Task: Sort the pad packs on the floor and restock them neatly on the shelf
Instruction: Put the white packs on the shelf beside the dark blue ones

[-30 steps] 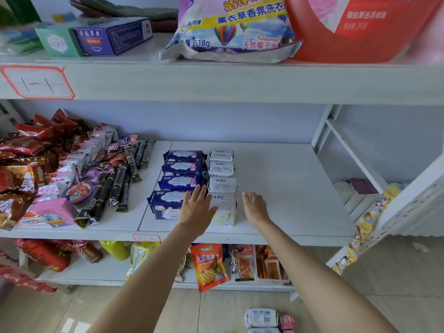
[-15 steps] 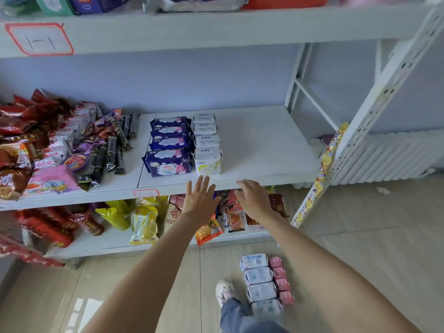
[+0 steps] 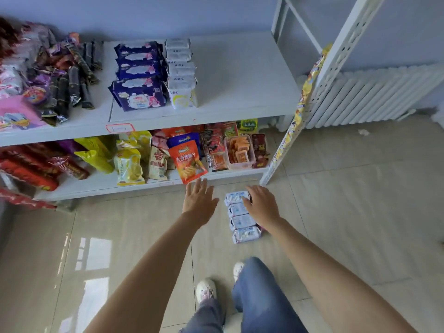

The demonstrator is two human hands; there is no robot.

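Head view: left hand (image 3: 199, 200) being held flat, fingers spread, grasping nothing, above floor (image 3: 120, 236). Right hand (image 3: 260, 204) being held over row of white pad packs (image 3: 241, 219) on floor, fingers loosely bent; grasp cannot be told. Blue packs (image 3: 139, 75) and white ABC packs (image 3: 181, 73) already being displayed on shelf (image 3: 240, 75). Advice: floor row should be squeezed from both ends, lifted together, set beside ABC column.

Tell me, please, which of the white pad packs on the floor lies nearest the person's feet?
The pack at the near end of the floor row. Unlike the others, neither hand covers it.
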